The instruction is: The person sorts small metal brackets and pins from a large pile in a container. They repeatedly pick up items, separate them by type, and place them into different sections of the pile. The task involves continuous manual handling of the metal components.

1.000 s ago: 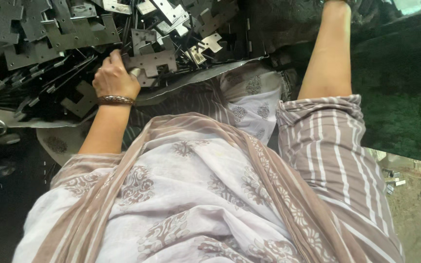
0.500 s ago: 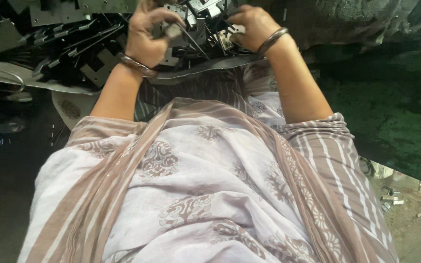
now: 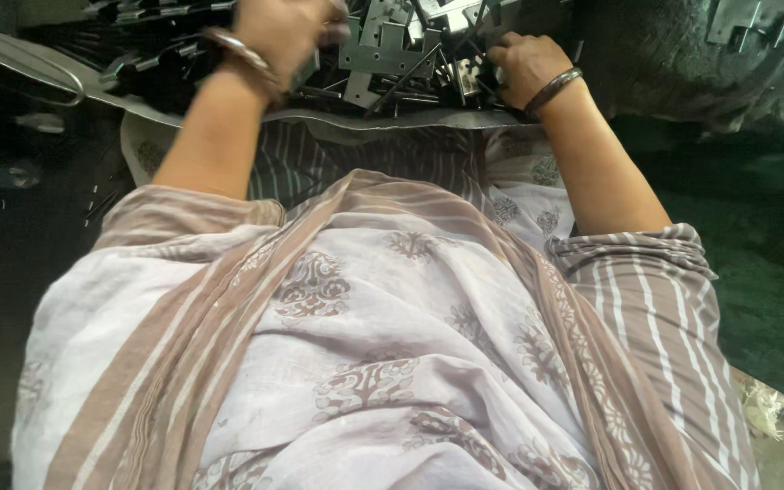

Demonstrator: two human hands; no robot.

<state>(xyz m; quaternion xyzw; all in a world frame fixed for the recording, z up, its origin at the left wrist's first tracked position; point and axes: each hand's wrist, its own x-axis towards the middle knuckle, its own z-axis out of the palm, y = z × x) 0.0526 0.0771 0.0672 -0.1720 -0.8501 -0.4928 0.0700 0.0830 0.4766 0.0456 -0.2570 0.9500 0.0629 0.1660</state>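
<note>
Brackets [image 3: 383,54] lie heaped in the tray [image 3: 11,50] ahead; my left hand [image 3: 288,27] curls over them, grip blurred, I cannot tell; right hand [image 3: 524,65] closes on thin rods [image 3: 410,77]; stiff, sharp-edged steel, I judge; take flat faces.

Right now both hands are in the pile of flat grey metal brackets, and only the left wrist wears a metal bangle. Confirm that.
Not quite: the head view shows a metal bangle on each wrist, left bangle and right bangle. The rest holds: the left hand and right hand are in the pile of flat grey metal brackets.
</note>
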